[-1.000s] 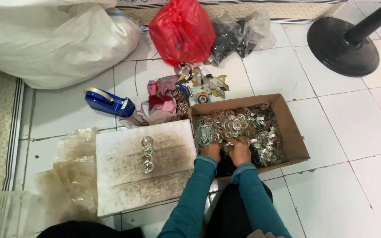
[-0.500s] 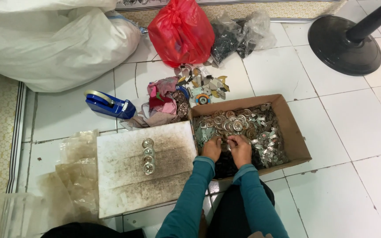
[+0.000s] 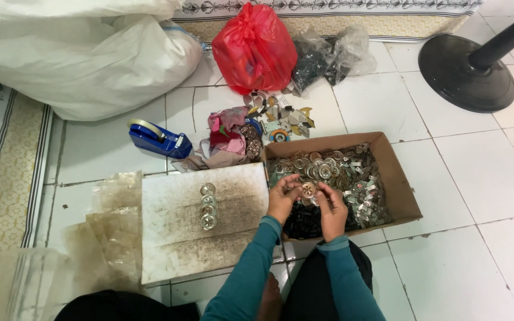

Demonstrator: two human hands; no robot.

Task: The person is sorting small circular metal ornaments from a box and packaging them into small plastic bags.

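White floor tiles (image 3: pixel 495 196) lay bare to the right of the work and along the near right, giving open room there; the left was bounded by a patterned mat (image 3: pixel 1 160) and a large white sack (image 3: pixel 78 53). A round black stand base (image 3: pixel 466 72) occupied the far right corner. A red bag (image 3: pixel 254 47) sat at the far edge. A stained white board (image 3: pixel 174 238) carried a short row of round metal discs (image 3: pixel 208 205). Its right edge met a cardboard box (image 3: pixel 403 184) full of metal parts. A blue tape dispenser (image 3: pixel 157 139) lay beyond the board. Over the box's near left corner, the left hand (image 3: pixel 282 199) and right hand (image 3: pixel 332 209) pinched one round metal disc (image 3: pixel 309 189) between their fingers, closed on its rim.
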